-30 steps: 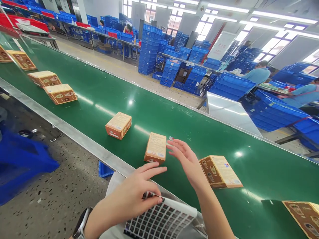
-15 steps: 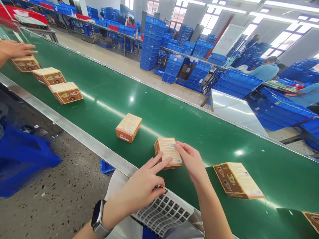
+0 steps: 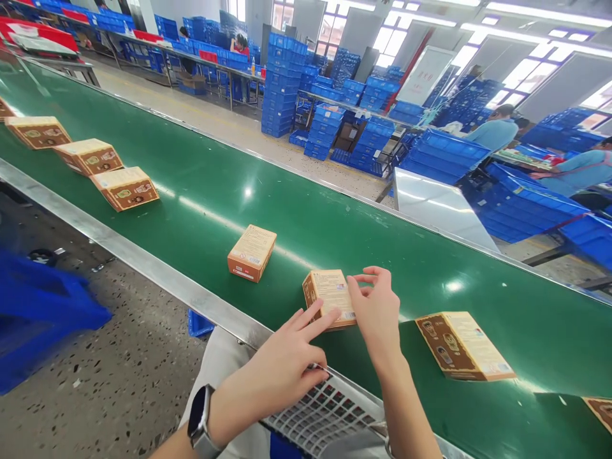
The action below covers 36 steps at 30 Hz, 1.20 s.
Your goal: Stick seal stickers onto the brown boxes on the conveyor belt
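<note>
Away from the small sticker (image 3: 340,287) the right hand (image 3: 377,306) has shifted, so I see it now on top of the box (image 3: 329,296); another person's hand is gone from the left end of the green belt (image 3: 306,213). This box lies not far from the belt's near edge, its right side partly covered by the right hand. Those fingers are half curled, apart from the thumb, with nothing visible between; whether they touch the box, I cannot tell. The left hand (image 3: 289,360) reaches over the near edge, back upward, two fingers stretched onto the box, thumb and bent finger pinching a gridded sheet (image 3: 321,408). At right, one brown box (image 3: 601,411) is cut off.
</note>
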Motion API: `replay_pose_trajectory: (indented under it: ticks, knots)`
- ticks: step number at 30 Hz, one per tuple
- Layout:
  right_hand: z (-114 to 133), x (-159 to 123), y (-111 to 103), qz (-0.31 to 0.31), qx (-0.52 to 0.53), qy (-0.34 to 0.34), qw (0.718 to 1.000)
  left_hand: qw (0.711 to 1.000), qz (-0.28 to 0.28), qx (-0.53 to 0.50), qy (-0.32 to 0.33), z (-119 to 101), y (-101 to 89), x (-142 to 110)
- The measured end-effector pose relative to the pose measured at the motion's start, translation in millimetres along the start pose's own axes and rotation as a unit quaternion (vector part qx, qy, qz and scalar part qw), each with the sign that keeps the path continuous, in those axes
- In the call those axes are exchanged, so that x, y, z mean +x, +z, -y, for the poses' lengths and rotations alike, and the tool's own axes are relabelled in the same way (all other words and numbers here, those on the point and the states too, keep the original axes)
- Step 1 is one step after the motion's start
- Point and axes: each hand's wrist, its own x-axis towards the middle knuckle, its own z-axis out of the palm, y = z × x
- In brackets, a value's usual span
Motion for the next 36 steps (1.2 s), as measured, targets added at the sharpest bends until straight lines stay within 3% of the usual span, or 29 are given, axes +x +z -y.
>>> replay_pose_trajectory:
  ticks: [2, 4, 7, 9, 11, 17, 28, 33, 36]
  knots:
    - [2.2, -5.4, -10.4, -0.008, -0.017, -0.037, 0.999, 1.000, -0.007, -0.019, -0.013, 0.4, -1.1, -2.2]
    - [6.0, -19.3, -24.0, 0.012, -0.037, -0.130, 0.991, 0.998, -0.031, -0.045, -0.024, 0.9, -3.7, -7.3]
    - [10.0, -48.1, -42.2, 0.133, -0.042, -0.294, 0.946, 0.990, -0.066, -0.103, -0.074, 0.0, -10.5, -17.3]
    - [7.8, -64.7, -48.6, 0.220, -0.037, -0.344, 0.912, 0.979, -0.061, -0.147, -0.126, -2.0, -16.6, -22.7]
    - [1.5, -74.9, -50.5, 0.258, -0.039, -0.352, 0.899, 0.966, -0.038, -0.194, -0.165, -3.9, -23.0, -26.0]
    - [-12.1, -76.1, -49.4, 0.283, -0.048, -0.334, 0.898, 0.937, -0.002, -0.262, -0.231, -5.2, -33.5, -29.6]
    - [10.0, -80.6, -37.4, 0.170, -0.112, -0.493, 0.846, 0.947, -0.017, -0.224, -0.230, -8.3, -32.4, -31.7]
    - [2.3, -90.8, -31.2, 0.118, -0.087, -0.492, 0.858, 0.941, -0.035, -0.231, -0.246, -6.8, -32.0, -31.7]
    - [-1.0, -84.2, -33.4, 0.178, -0.020, -0.432, 0.884, 0.938, -0.031, -0.232, -0.256, -3.9, -32.4, -33.0]
